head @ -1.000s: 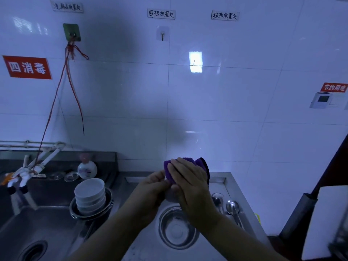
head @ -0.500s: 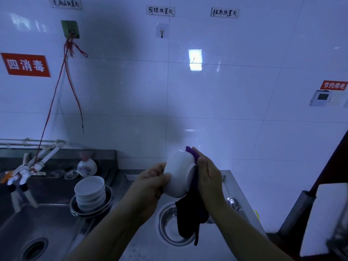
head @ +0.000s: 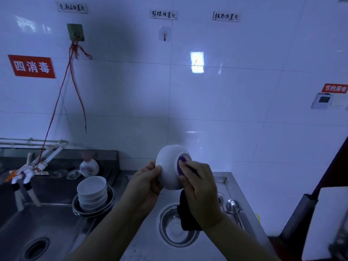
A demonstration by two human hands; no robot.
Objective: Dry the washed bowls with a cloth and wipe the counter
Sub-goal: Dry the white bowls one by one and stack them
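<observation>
1. Two forearms come up from the bottom edge of the view, both bare; no sleeve edge shows on either.
2. The left hand wears no glove, ring or band that can be made out.
3. The right hand is likewise ungloved, its wrist uncovered.
4. Dim bluish light hides finer detail such as the nails.

white bowl, purple cloth, both hands

I see white tiled wall | red sign left | steel sink below | dim bluish light, window glare
</observation>
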